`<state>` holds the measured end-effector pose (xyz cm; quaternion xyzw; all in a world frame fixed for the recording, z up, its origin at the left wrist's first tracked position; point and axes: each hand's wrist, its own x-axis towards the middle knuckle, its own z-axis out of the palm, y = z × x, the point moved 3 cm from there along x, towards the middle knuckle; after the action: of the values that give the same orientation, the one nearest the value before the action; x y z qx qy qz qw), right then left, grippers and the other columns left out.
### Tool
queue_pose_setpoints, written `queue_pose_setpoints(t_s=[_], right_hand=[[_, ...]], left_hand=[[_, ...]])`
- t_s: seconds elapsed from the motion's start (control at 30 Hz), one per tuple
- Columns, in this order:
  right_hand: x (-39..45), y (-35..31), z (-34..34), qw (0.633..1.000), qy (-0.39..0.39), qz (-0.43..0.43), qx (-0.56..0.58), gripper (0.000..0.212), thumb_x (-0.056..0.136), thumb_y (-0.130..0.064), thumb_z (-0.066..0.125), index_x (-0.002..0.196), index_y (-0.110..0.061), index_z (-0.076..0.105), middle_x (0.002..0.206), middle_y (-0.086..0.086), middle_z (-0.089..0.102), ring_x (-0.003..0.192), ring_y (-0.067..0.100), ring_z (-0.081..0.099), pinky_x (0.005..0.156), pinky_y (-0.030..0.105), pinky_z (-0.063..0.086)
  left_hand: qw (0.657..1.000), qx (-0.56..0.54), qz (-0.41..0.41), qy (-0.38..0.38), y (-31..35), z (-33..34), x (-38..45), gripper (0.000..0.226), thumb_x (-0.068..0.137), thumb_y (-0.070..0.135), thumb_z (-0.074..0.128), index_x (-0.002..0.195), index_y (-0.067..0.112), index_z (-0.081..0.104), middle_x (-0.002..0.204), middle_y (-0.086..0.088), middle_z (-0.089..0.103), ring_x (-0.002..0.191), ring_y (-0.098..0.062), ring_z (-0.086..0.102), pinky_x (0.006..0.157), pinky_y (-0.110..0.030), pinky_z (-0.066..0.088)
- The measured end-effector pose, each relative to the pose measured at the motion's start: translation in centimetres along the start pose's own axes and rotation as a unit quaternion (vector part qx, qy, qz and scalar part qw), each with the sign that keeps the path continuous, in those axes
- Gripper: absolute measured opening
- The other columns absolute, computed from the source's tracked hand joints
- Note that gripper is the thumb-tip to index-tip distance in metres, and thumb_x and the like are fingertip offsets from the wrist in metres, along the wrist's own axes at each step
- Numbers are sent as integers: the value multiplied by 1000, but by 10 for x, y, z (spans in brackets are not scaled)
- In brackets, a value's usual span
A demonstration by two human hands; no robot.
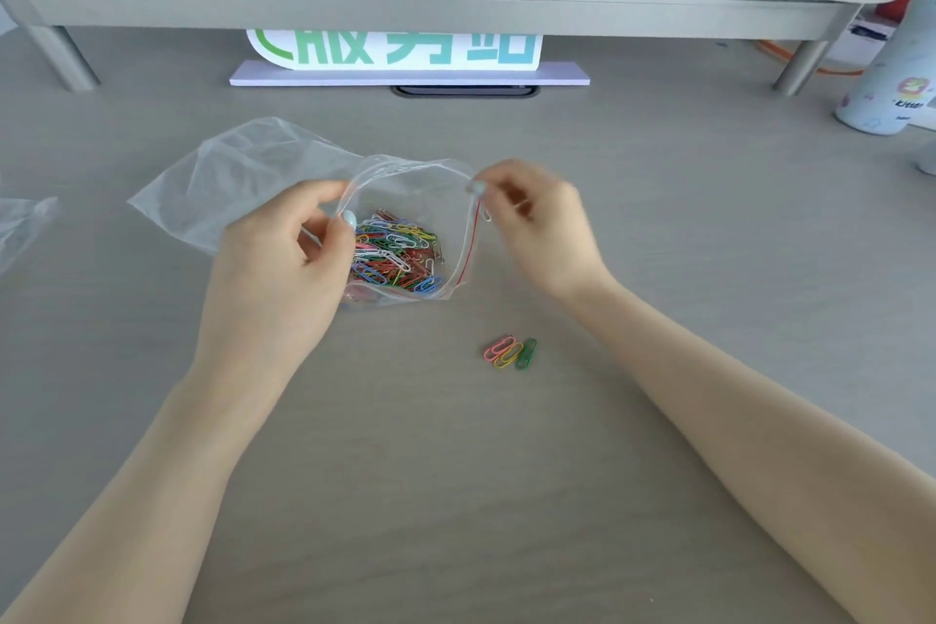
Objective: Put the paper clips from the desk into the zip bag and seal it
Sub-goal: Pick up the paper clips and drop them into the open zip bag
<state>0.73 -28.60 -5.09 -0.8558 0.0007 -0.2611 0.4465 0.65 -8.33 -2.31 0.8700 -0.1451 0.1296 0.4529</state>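
Nearest the camera, two bare forearms reached over the desk (506, 497) toward the bag (243, 177). The left hand (283, 269) was curled, thumb and fingers pinching the near-left rim of the bag's mouth, evidently to keep it held wide. The right hand (537, 228) was pinched shut at the opposite rim, by the red zip line; a pale clip seemed to hang from its fingertips, though blur made that uncertain. Held apart like this, the two hands made the mouth a loop above the heap of clips (397, 251) already inside. Three loose clips (510, 352), pink, yellow and green, lay touching one another on the desk, near the right wrist and apart from the bag. The bag was unsealed.
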Motion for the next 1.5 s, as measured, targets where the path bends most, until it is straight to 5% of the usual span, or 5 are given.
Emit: queue_pose_setpoints(t_s=[0.17, 0.4, 0.9, 1.17, 1.5], right_hand=[[11, 46, -15, 971, -111, 84, -196, 45, 87, -5, 38, 128, -21, 51, 131, 1, 42, 120, 25, 38, 103, 30, 28], [3, 42, -5, 920, -243, 23, -308, 46, 91, -22, 30, 133, -39, 39, 148, -11, 26, 131, 20, 20, 106, 32, 11], [-75, 16, -46, 937, -322, -39, -133, 40, 82, -26, 42, 113, -45, 60, 127, -23, 45, 120, -1, 31, 106, 24, 19], [-74, 17, -41, 931, -318, -29, -179, 62, 61, -70, 53, 120, -51, 51, 109, -33, 37, 113, -9, 28, 102, 10, 13], [-77, 7, -26, 951, -261, -30, -163, 39, 68, -55, 60, 106, -44, 64, 91, -25, 42, 92, 0, 39, 93, 7, 15]], left_hand=[[1000, 0, -3, -4, 1, 1, -1, 26, 88, 10, 50, 104, 25, 64, 68, 8, 57, 57, 0, 52, 49, -6, 35], [1000, 9, 3, -12, 0, 2, -1, 24, 88, 10, 52, 104, 23, 64, 71, 6, 60, 57, 1, 51, 51, -6, 36], [1000, 7, 19, -18, 3, 2, -2, 24, 89, 10, 51, 104, 22, 65, 69, 1, 61, 52, 3, 54, 46, -6, 34], [1000, 7, 18, -23, -2, 4, 0, 26, 87, 13, 50, 105, 24, 64, 71, -2, 63, 53, -2, 50, 47, -8, 35], [1000, 16, 12, -20, -5, 6, 0, 26, 87, 16, 50, 107, 25, 64, 72, 6, 62, 56, -2, 52, 48, -7, 34]])
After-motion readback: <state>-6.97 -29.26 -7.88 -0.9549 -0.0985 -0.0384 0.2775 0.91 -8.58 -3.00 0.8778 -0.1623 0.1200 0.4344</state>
